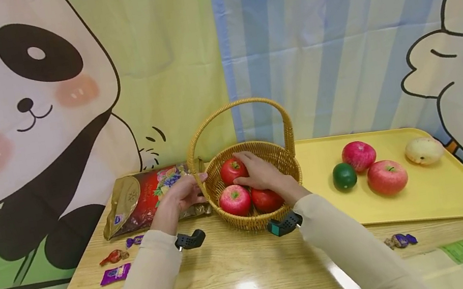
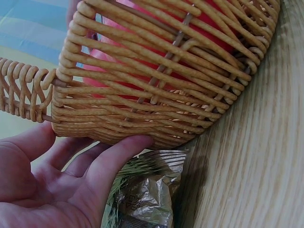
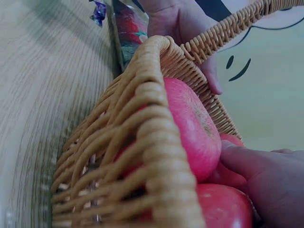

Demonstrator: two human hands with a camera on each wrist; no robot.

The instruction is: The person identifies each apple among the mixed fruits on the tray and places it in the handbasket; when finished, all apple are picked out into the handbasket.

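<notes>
A woven wicker basket point(image 1: 259, 144) with a tall handle stands mid-table and holds three red apples. My right hand point(image 1: 262, 172) reaches into it, with fingers over the top and thumb at the side of the back apple point(image 1: 229, 170). The other two apples point(image 1: 234, 199) point(image 1: 266, 200) lie in front. In the right wrist view my fingers point(image 3: 266, 175) press between the apples point(image 3: 190, 123) behind the basket rim point(image 3: 152, 142). My left hand point(image 1: 182, 194) lies against the basket's left wall, and the left wrist view shows its straight fingers point(image 2: 118, 156) touching the weave point(image 2: 156, 95).
A yellow tray point(image 1: 436, 196) to the right carries two red apples point(image 1: 359, 155) point(image 1: 387, 176), a green fruit point(image 1: 344, 176) and a pale pear point(image 1: 423, 151). A red-gold snack bag point(image 1: 139, 202) lies left of the basket. Wrapped candies point(image 1: 116, 274) point(image 1: 399, 240) dot the table.
</notes>
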